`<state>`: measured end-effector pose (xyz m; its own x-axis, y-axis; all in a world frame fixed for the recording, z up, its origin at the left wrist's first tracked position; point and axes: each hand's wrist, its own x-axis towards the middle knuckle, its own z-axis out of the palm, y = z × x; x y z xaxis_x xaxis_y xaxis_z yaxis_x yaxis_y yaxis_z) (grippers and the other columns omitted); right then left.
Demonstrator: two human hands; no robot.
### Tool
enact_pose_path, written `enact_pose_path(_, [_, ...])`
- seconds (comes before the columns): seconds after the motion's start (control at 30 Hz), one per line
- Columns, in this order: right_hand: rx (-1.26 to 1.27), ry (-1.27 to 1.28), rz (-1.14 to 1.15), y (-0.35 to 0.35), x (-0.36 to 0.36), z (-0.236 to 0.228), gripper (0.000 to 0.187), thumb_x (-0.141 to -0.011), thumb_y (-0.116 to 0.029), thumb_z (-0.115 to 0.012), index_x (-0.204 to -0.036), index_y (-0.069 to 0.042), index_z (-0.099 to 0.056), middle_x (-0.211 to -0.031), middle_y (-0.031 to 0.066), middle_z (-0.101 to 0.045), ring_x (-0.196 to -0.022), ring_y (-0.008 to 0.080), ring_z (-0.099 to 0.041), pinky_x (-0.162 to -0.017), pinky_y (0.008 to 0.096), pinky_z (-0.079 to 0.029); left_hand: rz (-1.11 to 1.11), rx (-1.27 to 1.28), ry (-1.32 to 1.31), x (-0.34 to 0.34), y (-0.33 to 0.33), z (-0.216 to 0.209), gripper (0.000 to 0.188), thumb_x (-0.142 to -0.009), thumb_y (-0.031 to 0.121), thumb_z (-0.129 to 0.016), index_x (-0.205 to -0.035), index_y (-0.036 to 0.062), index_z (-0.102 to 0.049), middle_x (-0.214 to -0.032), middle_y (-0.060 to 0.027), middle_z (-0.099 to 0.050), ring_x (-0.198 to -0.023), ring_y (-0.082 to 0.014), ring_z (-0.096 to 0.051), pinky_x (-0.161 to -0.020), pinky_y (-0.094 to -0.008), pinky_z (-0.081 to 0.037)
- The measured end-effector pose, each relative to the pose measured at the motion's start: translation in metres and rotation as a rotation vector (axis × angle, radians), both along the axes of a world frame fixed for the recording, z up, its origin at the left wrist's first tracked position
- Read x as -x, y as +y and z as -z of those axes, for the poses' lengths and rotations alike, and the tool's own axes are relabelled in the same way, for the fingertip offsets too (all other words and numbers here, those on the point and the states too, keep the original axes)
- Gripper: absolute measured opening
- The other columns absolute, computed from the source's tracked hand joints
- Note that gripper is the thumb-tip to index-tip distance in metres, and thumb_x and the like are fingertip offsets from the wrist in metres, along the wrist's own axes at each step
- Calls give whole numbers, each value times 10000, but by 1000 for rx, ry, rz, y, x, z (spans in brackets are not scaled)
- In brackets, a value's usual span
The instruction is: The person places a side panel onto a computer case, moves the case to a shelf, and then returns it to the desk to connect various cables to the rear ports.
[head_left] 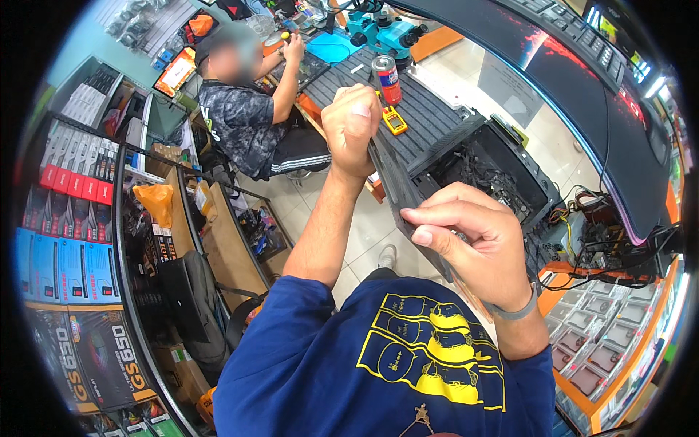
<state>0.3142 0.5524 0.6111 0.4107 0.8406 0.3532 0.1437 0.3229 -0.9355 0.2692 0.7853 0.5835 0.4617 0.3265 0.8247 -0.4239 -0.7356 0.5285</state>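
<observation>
Steadying, seemingly, a black panel [393, 180]; left hand [352, 130] fisted round one end, right hand [482, 237] pinching its edge; next move likely needs both.

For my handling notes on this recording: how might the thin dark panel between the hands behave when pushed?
Probably stiff: the dark panel runs straight from the left hand to the right hand. Perhaps light for its size, since it looks thin.

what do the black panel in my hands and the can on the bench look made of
Black panel: plastic or painted metal, fairly matte; its dull, dark surface fits either. Can: likely metal with a glossy printed finish, judging by its silvery top.
</observation>
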Motion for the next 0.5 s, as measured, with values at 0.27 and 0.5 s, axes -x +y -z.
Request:
enact_pose_path(0.27, [82, 38, -66, -1, -12, 1, 137, -864, -12, -754, -1001, -4, -762, -885, 78, -701, -799, 131, -665, -693, 260, -518, -22, -45, 38, -3, -1, 5, 521, -987, 392, -382, -580, 67, -393, -581, -55, -439, -576, -168, -405, -664, -339, -298])
enact_pose_path(0.5, [-5, 2, -45, 6, -9, -2, 229, -870, -1, -758, -1092, 48, -729, -1005, 128, -685, -954, 164, -675, -820, 265, -538, 82, 241, -103, -13, 11, 10, 469, -963, 297, -435, -570, 45, -385, -562, -62, -417, -575, -185, -424, -627, -347, -327])
